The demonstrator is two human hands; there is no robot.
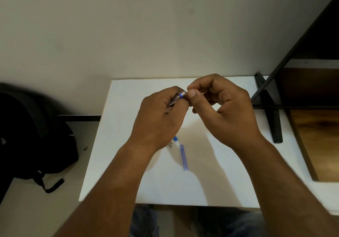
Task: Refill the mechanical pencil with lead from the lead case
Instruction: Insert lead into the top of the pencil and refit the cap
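Left hand (159, 115) grips the mechanical pencil (175, 99); right hand (220, 106) pinches at its rear opening. Lead case (184, 157) lies open on the surface (128, 163); loading apparently underway, recapping remains.

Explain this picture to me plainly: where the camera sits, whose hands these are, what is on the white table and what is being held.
There is one picture, from a wide-angle camera worn on a person's head, looking down at their own two bare hands. No machine is involved.

The left hand grips a slim grey mechanical pencil with a blue ring and white end. The right hand pinches at that white end with thumb and forefinger; whether it holds a lead or a cap is too small to tell.

On the small white table lie a translucent blue rectangular lead case, a small blue-and-white piece and a tiny metallic part beside the left wrist.

A black backpack sits on the floor at the left.
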